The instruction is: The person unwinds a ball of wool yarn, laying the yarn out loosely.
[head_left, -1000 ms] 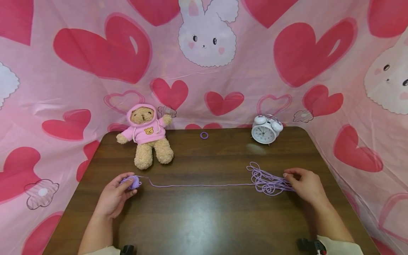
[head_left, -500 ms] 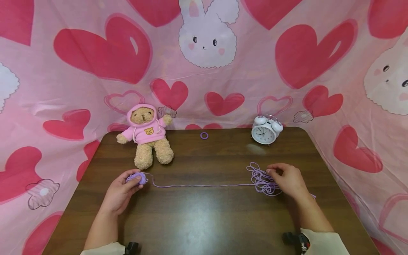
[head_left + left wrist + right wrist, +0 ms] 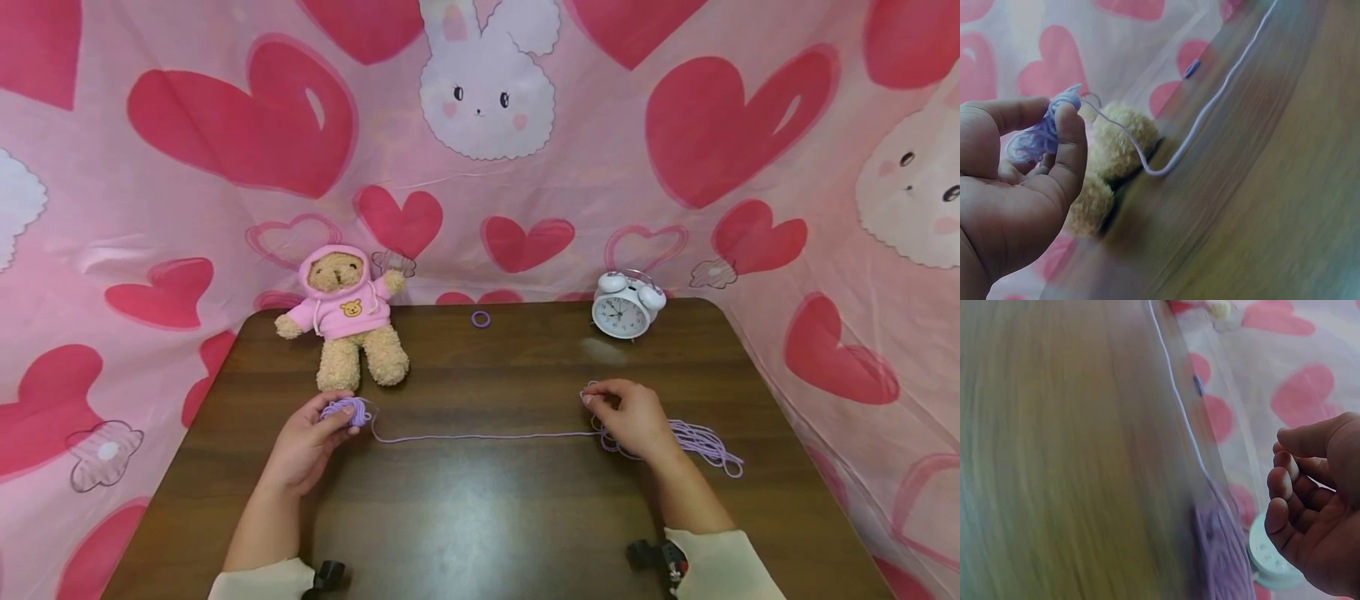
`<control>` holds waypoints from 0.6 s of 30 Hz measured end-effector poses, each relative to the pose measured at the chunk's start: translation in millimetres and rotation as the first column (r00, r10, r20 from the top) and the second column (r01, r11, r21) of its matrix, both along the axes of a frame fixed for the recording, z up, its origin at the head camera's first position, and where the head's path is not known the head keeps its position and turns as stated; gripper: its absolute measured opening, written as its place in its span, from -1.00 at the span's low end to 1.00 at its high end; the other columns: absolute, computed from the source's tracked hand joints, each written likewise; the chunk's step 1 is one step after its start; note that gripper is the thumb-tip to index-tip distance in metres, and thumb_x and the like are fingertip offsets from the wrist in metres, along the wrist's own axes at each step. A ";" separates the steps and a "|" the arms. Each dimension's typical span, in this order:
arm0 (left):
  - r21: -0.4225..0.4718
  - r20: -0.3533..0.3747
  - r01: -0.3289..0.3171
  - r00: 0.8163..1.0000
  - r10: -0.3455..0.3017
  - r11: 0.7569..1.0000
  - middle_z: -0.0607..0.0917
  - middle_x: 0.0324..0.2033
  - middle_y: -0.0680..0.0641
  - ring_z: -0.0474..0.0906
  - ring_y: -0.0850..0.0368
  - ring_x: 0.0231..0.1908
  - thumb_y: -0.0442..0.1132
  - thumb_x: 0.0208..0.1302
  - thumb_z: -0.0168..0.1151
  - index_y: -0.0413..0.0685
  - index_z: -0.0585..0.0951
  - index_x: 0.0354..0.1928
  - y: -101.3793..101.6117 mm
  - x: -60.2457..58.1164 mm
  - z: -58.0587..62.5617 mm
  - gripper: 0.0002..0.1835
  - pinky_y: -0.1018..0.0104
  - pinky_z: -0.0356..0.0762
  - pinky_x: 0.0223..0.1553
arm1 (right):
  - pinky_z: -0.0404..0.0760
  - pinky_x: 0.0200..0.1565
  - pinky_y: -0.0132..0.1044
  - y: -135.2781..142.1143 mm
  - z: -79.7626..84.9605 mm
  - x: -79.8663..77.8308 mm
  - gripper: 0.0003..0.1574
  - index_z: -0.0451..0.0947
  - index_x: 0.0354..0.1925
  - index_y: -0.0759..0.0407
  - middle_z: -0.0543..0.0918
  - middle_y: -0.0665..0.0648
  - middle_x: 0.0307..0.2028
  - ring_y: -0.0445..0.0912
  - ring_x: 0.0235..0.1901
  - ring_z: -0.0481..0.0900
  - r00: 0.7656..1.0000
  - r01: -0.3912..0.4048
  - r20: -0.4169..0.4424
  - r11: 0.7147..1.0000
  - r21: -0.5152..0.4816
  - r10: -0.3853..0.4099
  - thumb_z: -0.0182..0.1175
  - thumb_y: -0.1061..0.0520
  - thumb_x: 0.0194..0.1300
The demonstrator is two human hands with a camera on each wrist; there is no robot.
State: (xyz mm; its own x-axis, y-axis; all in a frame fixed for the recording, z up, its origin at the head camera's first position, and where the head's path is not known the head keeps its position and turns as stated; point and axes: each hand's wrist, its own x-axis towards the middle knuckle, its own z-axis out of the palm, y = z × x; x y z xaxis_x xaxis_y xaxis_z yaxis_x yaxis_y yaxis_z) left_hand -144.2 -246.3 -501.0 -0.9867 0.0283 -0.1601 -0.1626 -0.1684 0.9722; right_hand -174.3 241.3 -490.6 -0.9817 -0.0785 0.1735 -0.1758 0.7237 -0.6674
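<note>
In the head view my left hand (image 3: 303, 450) pinches a small wound bundle of lilac yarn (image 3: 348, 412) between thumb and fingers, just in front of the teddy bear (image 3: 347, 308). From the bundle a single strand (image 3: 487, 436) dips to the table and runs right to a loose pile of looped yarn (image 3: 703, 443). Over that pile hovers my right hand (image 3: 637, 421), covering its middle. The right wrist view shows this hand (image 3: 1319, 494) with loosely curled fingers and nothing between them, while the looped yarn (image 3: 1225, 550) lies beside it on the table.
A purple ring (image 3: 480, 319) lies near the back edge of the brown table (image 3: 465, 517). At the back right stands a white alarm clock (image 3: 622, 308). Behind everything hangs a pink heart-patterned cloth (image 3: 525, 192).
My right hand has moved left across the looped yarn, uncovering its right end. My left hand has shifted right and slightly away with the bundle, and the strand's near bend has moved right too.
</note>
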 end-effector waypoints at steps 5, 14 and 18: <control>-0.002 0.003 0.035 0.999 -0.035 0.999 0.64 -0.10 -0.06 0.64 0.18 -0.16 -0.36 0.53 0.17 -0.45 0.39 0.23 13.8 -3.3 1.4 -0.62 0.36 0.67 -0.10 | 0.53 -0.30 -0.24 -19.5 -2.4 -0.7 -0.89 0.79 -0.18 0.07 0.76 0.02 -0.30 -0.15 -0.40 0.56 0.999 -0.040 0.002 0.999 -0.015 0.040 0.41 0.12 0.33; -0.001 0.025 0.079 0.997 -0.079 0.997 0.60 -0.08 -0.12 0.62 0.12 -0.14 -0.41 0.49 0.18 -0.41 0.45 0.17 38.0 -8.1 2.2 -0.70 0.32 0.68 -0.10 | 0.54 -0.28 -0.23 -51.1 -3.6 -2.0 -0.91 0.80 -0.21 0.07 0.75 -0.04 -0.33 -0.16 -0.37 0.57 0.995 -0.102 -0.020 0.993 -0.054 0.101 0.43 0.16 0.28; -0.003 0.032 0.102 0.994 -0.102 0.995 0.57 -0.05 -0.16 0.61 0.08 -0.13 -0.42 0.47 0.19 -0.45 0.44 0.19 47.4 -9.0 2.1 -0.66 0.31 0.68 -0.11 | 0.56 -0.28 -0.24 -64.7 -4.3 -1.5 -0.90 0.80 -0.21 0.09 0.76 -0.03 -0.32 -0.15 -0.36 0.59 0.991 -0.132 -0.020 0.988 -0.079 0.131 0.43 0.18 0.27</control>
